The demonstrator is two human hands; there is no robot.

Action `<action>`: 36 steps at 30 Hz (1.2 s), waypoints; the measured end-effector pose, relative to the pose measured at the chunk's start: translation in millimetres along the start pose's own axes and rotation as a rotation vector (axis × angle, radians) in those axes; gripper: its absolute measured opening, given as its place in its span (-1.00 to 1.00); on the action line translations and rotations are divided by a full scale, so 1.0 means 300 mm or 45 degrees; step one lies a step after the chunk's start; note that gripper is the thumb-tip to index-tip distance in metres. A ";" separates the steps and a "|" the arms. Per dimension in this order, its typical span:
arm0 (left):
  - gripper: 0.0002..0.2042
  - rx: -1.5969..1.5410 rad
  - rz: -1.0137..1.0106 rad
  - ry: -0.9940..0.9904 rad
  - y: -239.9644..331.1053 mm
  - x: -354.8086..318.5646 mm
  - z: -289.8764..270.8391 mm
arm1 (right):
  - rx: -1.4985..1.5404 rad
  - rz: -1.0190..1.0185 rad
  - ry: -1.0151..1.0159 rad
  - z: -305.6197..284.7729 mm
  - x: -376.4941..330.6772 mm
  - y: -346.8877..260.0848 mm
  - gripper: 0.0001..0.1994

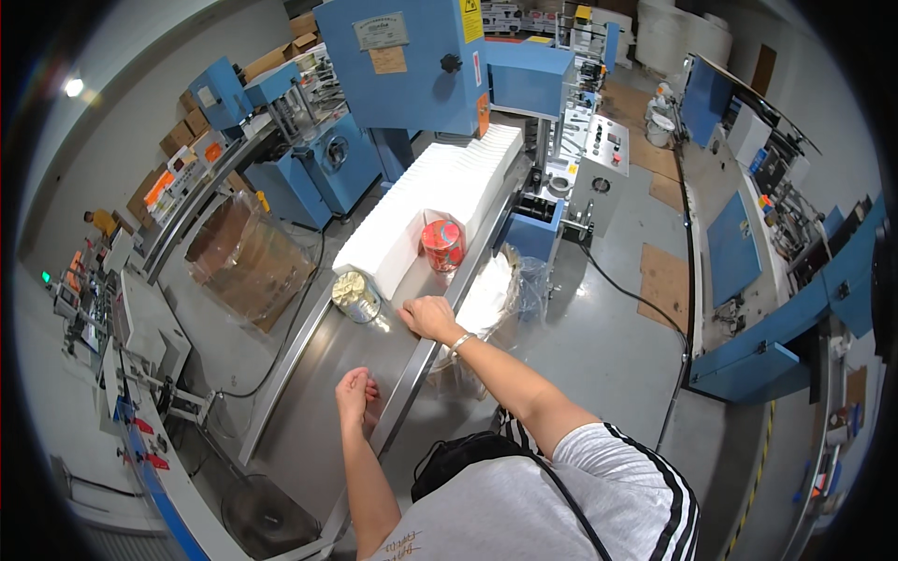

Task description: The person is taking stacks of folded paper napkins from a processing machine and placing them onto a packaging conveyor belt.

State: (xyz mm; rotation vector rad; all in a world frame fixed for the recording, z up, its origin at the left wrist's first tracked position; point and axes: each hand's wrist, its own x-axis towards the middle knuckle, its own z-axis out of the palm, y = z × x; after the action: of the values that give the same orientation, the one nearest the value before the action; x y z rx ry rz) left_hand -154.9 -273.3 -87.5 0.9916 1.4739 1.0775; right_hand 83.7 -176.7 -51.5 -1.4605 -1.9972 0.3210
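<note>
Head view showed two shiny bundles near my hands

On the long metal tray (313,397), the gold-topped bundle (355,297) stood between nine and ten o'clock from my right hand (430,319), near to it. The red bundle (442,245) stood at twelve o'clock, beside the white stack (388,229). The fingers of my right hand were bent down toward the tray; whether they pinched something, I could not tell. My left hand (356,395), between seven and eight o'clock from the right one, had its fingers loosely curled, and no object was visible in them.

I judged that the gold-topped bundle would be light and a little soft, because it seemed to be covered with clear wrap. It could slip, and a strong squeeze could dent it. The best hold, I thought, was around the middle of its side, not on the shiny top.
</note>
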 end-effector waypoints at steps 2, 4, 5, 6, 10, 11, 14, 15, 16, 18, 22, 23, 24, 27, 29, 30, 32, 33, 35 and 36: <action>-0.82 -0.013 -0.003 0.004 0.000 0.000 0.000 | -0.004 0.000 0.002 -0.002 0.000 0.000 -0.67; -0.82 -0.022 0.011 -0.009 -0.004 0.003 -0.002 | -0.008 -0.002 -0.004 0.000 0.001 0.002 -0.67; -0.82 -0.022 0.011 -0.008 -0.004 0.002 -0.002 | -0.007 -0.003 -0.005 0.000 0.001 0.003 -0.67; -0.82 -0.019 0.011 -0.006 -0.003 0.001 -0.001 | -0.006 -0.003 -0.005 -0.001 0.001 0.003 -0.67; -0.82 -0.006 0.009 0.004 -0.002 0.001 0.002 | -0.010 -0.006 -0.016 0.000 0.003 0.006 -0.67; -0.82 -0.006 0.009 0.005 -0.005 0.002 0.000 | -0.009 -0.006 -0.017 0.000 0.002 0.005 -0.67; -0.82 -0.021 0.016 -0.007 -0.008 0.004 -0.003 | -0.015 -0.001 -0.037 0.001 0.002 0.005 -0.67; -0.82 -0.015 0.014 -0.006 -0.007 0.004 -0.002 | -0.006 -0.004 -0.029 0.001 0.002 0.006 -0.67; -0.82 -0.009 0.012 -0.005 -0.005 0.004 -0.001 | 0.003 -0.008 -0.022 0.002 0.002 0.008 -0.67; -0.82 -0.013 0.012 -0.006 -0.004 0.004 0.000 | 0.006 -0.004 -0.013 0.005 0.004 0.012 -0.66; -0.82 -0.011 0.023 -0.011 -0.006 0.002 -0.005 | 0.009 0.007 -0.004 0.001 0.001 0.004 -0.65; -0.82 -0.013 0.021 -0.009 -0.007 0.002 -0.006 | 0.009 0.006 -0.007 0.003 0.002 0.002 -0.65; -0.82 -0.007 0.016 -0.005 -0.007 0.003 -0.007 | 0.008 0.004 -0.002 0.005 0.003 0.002 -0.65; -0.82 0.001 0.011 -0.001 -0.001 0.003 -0.003 | 0.008 0.001 0.006 0.007 0.003 0.006 -0.65; -0.83 0.002 0.009 0.001 0.003 0.002 -0.001 | 0.007 -0.001 0.008 0.004 0.004 0.005 -0.65; -0.83 0.003 0.011 -0.002 0.006 0.003 0.001 | 0.004 0.008 -0.003 0.000 0.006 0.005 -0.65; -0.83 0.003 0.013 -0.001 0.002 0.002 -0.003 | 0.002 0.015 -0.016 0.003 0.005 0.001 -0.65; -0.82 0.002 0.014 -0.004 -0.002 0.006 -0.006 | 0.005 0.019 -0.013 0.007 0.006 0.002 -0.65; -0.82 0.001 0.014 -0.008 -0.005 0.008 -0.008 | 0.007 0.024 -0.012 0.011 0.004 0.003 -0.65; -0.82 0.009 0.013 -0.009 -0.003 0.008 -0.007 | 0.003 0.024 -0.014 0.011 0.005 0.004 -0.65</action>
State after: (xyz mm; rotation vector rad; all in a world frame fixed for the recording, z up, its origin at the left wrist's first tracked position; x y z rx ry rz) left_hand -157.4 -271.5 -89.0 1.0082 1.4696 1.0760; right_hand 82.5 -174.4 -54.1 -1.4801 -1.9919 0.3400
